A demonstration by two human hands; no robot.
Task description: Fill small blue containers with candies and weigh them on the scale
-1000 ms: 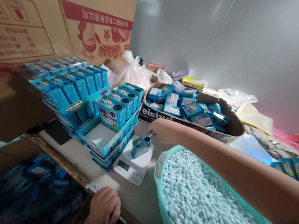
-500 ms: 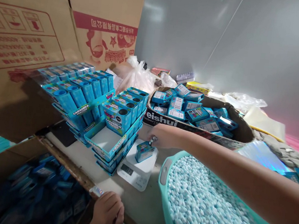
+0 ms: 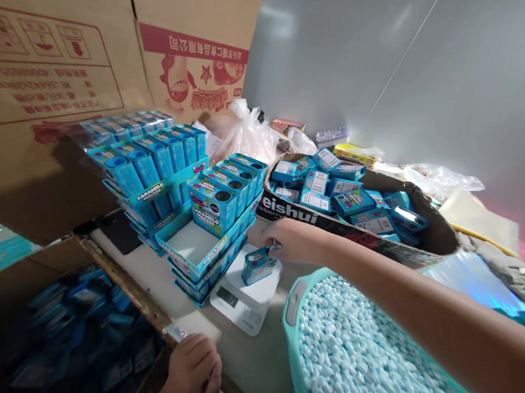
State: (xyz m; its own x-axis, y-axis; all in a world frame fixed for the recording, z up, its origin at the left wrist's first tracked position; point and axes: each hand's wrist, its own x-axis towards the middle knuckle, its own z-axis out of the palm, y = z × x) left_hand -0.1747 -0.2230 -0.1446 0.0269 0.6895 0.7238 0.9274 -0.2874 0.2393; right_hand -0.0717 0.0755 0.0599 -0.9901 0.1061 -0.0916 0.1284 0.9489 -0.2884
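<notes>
The left hand was clenched; the right hand, grip unclear, touched a small blue cardboard box near a blue "CARAMELO MACIZO" tray.

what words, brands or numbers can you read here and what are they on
"CARAMELO MACIZO": blue display trays and boxes
"eishui", "ueberry" (partial): black-sided carton
Too small or blurred: upside-down Chinese print on brown carton, scale display, other box labels
</notes>
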